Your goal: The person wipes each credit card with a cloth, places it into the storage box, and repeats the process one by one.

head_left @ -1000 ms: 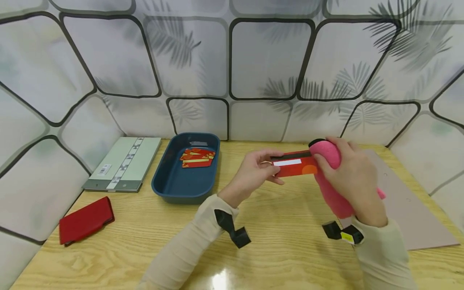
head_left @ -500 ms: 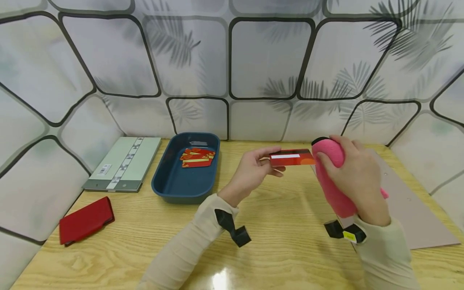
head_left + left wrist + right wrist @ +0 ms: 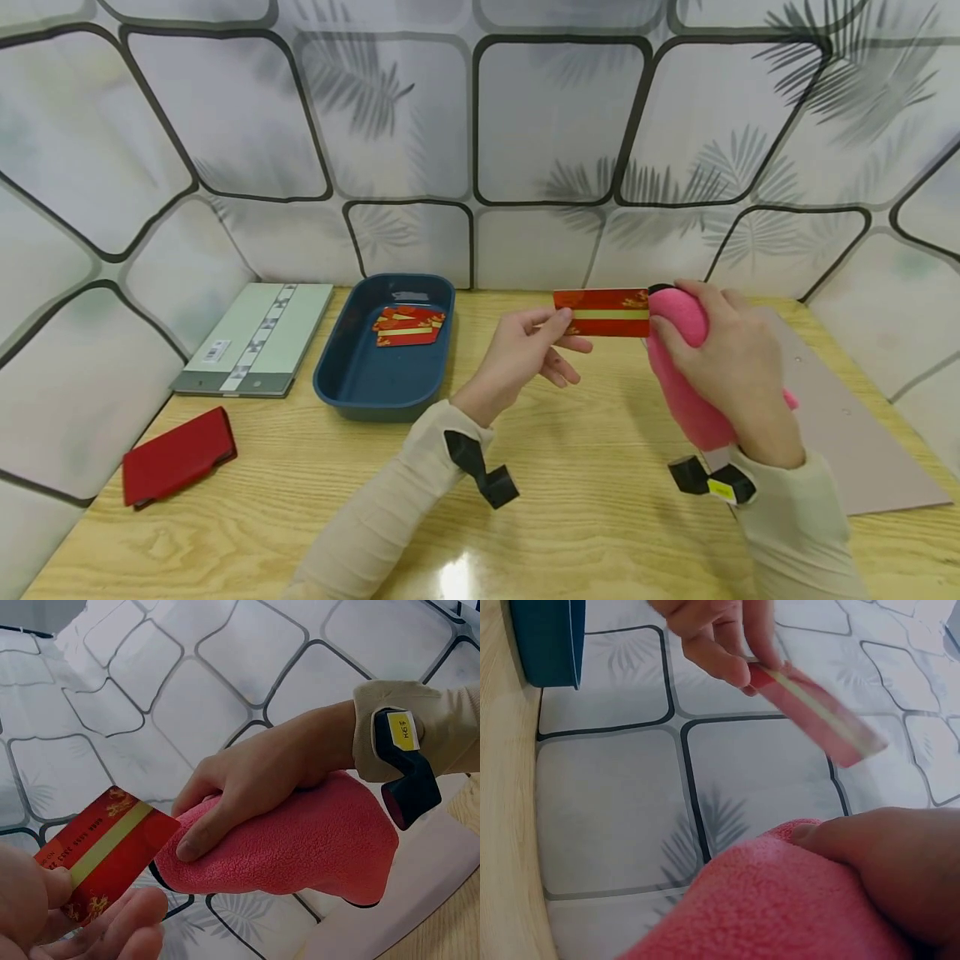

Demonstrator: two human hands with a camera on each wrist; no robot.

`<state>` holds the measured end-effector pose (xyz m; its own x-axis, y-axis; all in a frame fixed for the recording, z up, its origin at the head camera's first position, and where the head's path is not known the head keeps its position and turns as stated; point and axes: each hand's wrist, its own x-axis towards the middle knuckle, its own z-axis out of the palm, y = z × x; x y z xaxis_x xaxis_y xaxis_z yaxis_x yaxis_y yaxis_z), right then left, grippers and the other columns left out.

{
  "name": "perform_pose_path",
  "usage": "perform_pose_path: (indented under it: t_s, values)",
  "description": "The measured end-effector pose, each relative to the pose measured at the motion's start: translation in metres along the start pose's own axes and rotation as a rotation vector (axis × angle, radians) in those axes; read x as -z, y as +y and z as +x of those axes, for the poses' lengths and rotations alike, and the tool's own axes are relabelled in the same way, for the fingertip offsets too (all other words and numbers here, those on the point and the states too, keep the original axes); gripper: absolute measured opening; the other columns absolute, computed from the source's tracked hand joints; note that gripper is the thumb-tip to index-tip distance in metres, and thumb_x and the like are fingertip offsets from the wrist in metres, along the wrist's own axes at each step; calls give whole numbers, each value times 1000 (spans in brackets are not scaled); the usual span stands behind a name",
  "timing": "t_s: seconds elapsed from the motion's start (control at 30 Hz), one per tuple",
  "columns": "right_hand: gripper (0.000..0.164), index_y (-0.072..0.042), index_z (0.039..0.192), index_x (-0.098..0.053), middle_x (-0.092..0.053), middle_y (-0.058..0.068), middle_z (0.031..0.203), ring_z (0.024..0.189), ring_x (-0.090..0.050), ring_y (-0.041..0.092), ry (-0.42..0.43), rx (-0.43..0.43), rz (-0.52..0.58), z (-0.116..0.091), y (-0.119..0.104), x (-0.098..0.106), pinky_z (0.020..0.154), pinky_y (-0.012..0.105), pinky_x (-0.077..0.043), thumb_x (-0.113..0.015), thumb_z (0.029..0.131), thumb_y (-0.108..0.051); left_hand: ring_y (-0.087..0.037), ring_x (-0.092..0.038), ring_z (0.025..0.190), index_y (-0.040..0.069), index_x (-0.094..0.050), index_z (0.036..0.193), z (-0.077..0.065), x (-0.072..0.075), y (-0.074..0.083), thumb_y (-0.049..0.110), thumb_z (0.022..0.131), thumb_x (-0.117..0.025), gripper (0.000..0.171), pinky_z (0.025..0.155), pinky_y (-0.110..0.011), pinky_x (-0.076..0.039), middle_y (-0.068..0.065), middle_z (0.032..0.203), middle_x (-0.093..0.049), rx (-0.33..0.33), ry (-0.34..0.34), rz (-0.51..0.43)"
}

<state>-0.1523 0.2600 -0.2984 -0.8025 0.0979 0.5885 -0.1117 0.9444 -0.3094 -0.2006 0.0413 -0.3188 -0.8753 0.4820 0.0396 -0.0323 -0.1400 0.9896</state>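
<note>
A red card [image 3: 611, 313] with a gold stripe and raised numbers is pinched at its left end between the thumb and fingers of my left hand [image 3: 528, 354], above the table. Its gold-striped face is toward me in the head view. My right hand [image 3: 727, 367] grips a folded pink cloth [image 3: 686, 392] with a dark edge, fuzzy like a towel. In the head view the card's right end meets the cloth's top; in the left wrist view the card [image 3: 112, 855] has its corner close to the cloth [image 3: 300, 847] by the right thumb.
A blue tub [image 3: 375, 387] at the back holds several similar red cards [image 3: 407, 327]. Left of it lies a pale green flat box [image 3: 247, 342], with a red wallet [image 3: 180, 457] in front. A pinkish-grey board [image 3: 847, 442] lies under the right forearm's side.
The card has been turned over in my left hand, from the face with a black strip and white panel to the gold-striped face. My right hand with the cloth has shifted only slightly.
</note>
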Motion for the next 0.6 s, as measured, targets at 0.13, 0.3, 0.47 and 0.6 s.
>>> perform_pose_path:
  t_s: [0.13,0.3,0.47,0.6]
  values:
    - [46,-10,127,-58,-59,27,104,83,-53,48,0,-1,18,0,0,1,63,58,-44,-68,86,-29,-11,-65,50,1,-63,113,0,0,0,28,101,-50,32,60,-28,-59,-20,96,-73,22,29,45]
    - [48,-9,128,-57,-59,27,105,84,-53,48,-17,-6,29,0,-1,5,65,58,-43,-68,86,-30,-12,-63,47,2,-65,105,1,1,-2,29,100,-52,31,51,-22,-53,-19,93,-73,46,80,54]
    - [48,-10,129,-57,-59,27,107,85,-52,47,-19,-3,46,-1,-4,9,67,58,-43,-68,86,-29,-11,-62,48,-1,-66,93,3,1,-5,24,100,-53,29,46,-20,-51,-16,91,-73,16,106,54]
    - [46,-10,126,-60,-61,26,102,82,-54,45,20,52,65,-2,-9,9,65,57,-43,-70,84,-26,-10,-66,59,-5,-67,98,5,0,-8,17,100,-53,27,56,-27,-58,-12,92,-67,-14,105,23]
